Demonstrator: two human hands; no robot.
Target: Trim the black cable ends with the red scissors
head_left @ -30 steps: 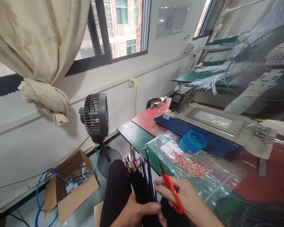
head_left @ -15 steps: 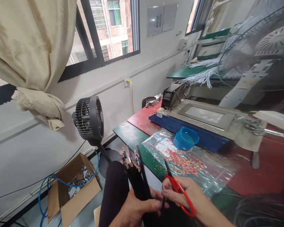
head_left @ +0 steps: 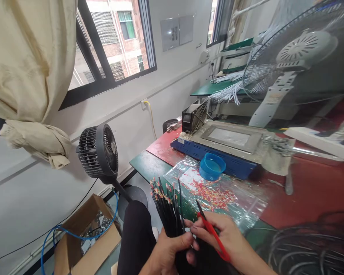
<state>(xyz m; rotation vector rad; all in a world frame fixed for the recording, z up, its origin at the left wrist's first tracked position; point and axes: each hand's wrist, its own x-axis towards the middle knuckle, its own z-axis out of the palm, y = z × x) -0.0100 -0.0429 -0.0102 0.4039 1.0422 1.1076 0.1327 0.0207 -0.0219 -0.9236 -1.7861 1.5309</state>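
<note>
My left hand [head_left: 169,250] is wrapped round a bundle of black cables [head_left: 166,215], held upright above my lap. Red and yellowish wire ends fan out at the top of the bundle. One cable stands a little apart on the bundle's right side. Red-handled scissors [head_left: 215,236] rest in my right hand [head_left: 227,231], their dark blades pointing up and away from me. The fingertips of that hand meet the left hand's fingers beside the bundle; whether they also pinch a cable I cannot make out.
A plastic bag [head_left: 186,172] strewn with red and yellow clippings lies on the bench, with a blue ring-shaped container [head_left: 212,167] on it. Behind stands a blue flat machine [head_left: 232,164]. Coiled black cable [head_left: 309,244] lies at right, a fan [head_left: 99,152] and an open carton [head_left: 97,244] at left.
The view has shifted, so the bench items sit further left. The scissors have turned slightly with my right hand, which stays close to the bundle. My left hand keeps its hold.
</note>
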